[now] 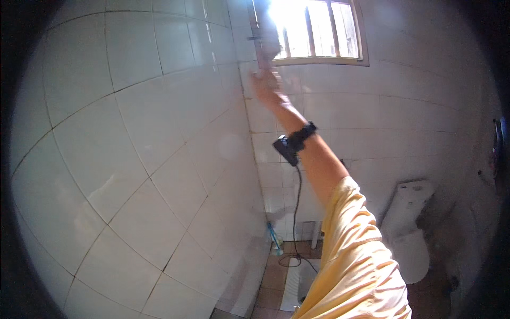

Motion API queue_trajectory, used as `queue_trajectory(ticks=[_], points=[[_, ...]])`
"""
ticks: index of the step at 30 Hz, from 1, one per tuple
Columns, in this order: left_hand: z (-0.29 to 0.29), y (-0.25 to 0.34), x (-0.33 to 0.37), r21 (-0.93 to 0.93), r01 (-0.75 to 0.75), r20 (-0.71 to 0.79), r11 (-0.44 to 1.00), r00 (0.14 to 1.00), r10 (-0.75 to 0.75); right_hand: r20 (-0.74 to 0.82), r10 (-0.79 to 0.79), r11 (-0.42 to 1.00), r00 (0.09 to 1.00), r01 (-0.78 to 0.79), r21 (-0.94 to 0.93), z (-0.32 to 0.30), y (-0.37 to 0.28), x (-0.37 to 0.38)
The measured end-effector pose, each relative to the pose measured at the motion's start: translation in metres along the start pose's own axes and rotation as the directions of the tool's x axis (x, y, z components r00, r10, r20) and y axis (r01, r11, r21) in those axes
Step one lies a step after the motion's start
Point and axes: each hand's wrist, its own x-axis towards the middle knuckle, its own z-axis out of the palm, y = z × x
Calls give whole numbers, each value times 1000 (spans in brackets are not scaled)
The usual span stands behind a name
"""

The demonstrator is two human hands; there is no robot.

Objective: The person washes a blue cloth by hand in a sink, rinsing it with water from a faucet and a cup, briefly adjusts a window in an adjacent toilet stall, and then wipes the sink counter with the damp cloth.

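My right hand (268,87) is raised high toward the corner where the tiled walls meet, just left of the barred window (319,32). Motion smears it, but the fingers look closed around something. A dark blurred shape (269,47) shows right above the hand against the glare; its kind cannot be made out. On the wrist is a black strap (303,135) with a small black box (286,151), and a dark cable (295,207) hangs from it. A yellow sleeve (356,255) covers the upper arm. My left hand is out of view.
White wall tiles (154,133) fill the left side. Below, a white squat pan (292,287) is set in the brown tiled floor, with cable loops beside it. A slim blue item (273,236) leans in the corner. At right stands a white toilet (411,252).
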Motion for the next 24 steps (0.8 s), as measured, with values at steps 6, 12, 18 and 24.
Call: queue_trajectory(ticks=[6, 12, 18, 24], points=[[-3, -2, 7, -2, -20, 88, 1000, 996, 20, -514, 24, 991, 858, -89, -103, -120, 64, 7], [-25, -14, -35, -19, 7, 38, 1000, 999, -6, -89, 303, 952, 949, -305, -2, -117, 27, -35], [-51, -48, -134, -74, 78, -121, 994, 989, -87, 279, 75, 959, 957, -146, 242, -70, -23, -85], [-95, -104, -294, -199, 178, -407, 964, 879, -247, 583, -433, 716, 687, -130, 686, -86, -129, -191]])
